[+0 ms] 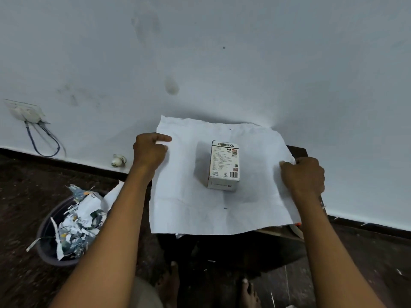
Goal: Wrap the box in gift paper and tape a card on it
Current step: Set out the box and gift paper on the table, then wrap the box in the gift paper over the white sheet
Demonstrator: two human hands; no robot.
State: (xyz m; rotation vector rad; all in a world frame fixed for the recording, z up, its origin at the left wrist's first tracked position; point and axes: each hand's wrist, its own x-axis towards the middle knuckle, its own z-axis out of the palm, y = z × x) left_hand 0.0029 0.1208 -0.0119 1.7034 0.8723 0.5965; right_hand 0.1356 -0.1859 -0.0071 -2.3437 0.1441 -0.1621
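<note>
Cardboard box [224, 166] on creased paper [182, 203]

Both hands, left [149, 152] and right [303, 177], pinch opposite edges of the white paper [184, 201]; the box [224, 166] lies centred.

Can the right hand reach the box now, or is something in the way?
Probably yes. Only flat paper lies between the right hand and the box. But that hand grips the paper's edge, so it must let go first.
</note>
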